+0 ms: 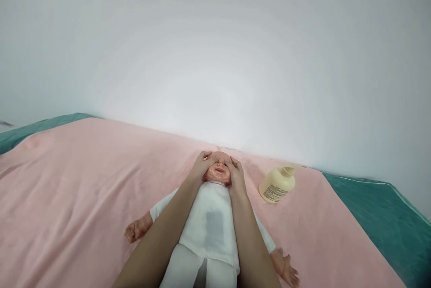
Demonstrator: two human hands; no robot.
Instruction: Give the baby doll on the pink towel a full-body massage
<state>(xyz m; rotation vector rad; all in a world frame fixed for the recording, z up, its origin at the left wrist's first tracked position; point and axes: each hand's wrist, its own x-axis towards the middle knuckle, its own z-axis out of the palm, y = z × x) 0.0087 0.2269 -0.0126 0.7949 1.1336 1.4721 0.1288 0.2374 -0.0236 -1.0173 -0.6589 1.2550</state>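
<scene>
A baby doll (208, 225) in a white top and white trousers lies on its back, arms spread wide, its head away from me. My left hand (202, 165) cups the left side of the doll's head, with the thumb resting on the face near one eye. On the opposite side, my right hand (237, 174) holds the head the same way, its thumb by the other eye. The mouth and chin show between my hands. A grey rectangular patch marks the front of the top. Fingers behind the head are partly hidden.
A pale yellow bottle (278, 184) with printed text stands right of the doll's head. Beneath everything is a pink cloth (84, 189), with a green cover (387, 216) showing at both sides. A white wall (215, 54) rises behind the far edge.
</scene>
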